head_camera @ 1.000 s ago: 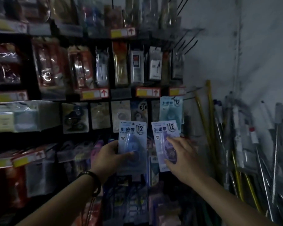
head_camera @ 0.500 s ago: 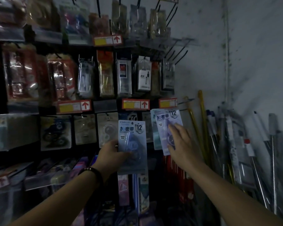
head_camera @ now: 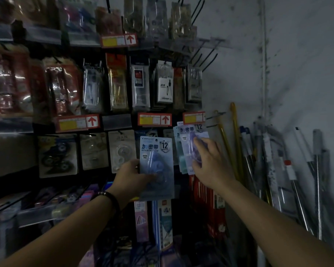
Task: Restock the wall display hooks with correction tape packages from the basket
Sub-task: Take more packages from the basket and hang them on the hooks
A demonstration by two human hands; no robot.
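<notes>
My left hand (head_camera: pixel 132 175) grips a pale blue correction tape package (head_camera: pixel 156 151) upright by its lower half, in front of the dark display wall. My right hand (head_camera: pixel 208 162) holds a second correction tape package (head_camera: pixel 189 134) against the packages hanging on the rightmost hook (head_camera: pixel 213 116), just below a red and yellow price tag (head_camera: pixel 193 118). Its fingers lie across the blister front. Whether the package's hole is on the hook is hidden. The basket is out of view.
Rows of hooks (head_camera: pixel 204 60) above carry compasses and other stationery packs. More tape packs (head_camera: pixel 121 151) hang to the left. Long poles and rods (head_camera: pixel 278 170) lean against the grey wall at the right. Lower racks (head_camera: pixel 158 224) hold more packets.
My right hand has lifted its package up and to the right, onto the stack at the rightmost hook. My left hand keeps its package at about the same place.
</notes>
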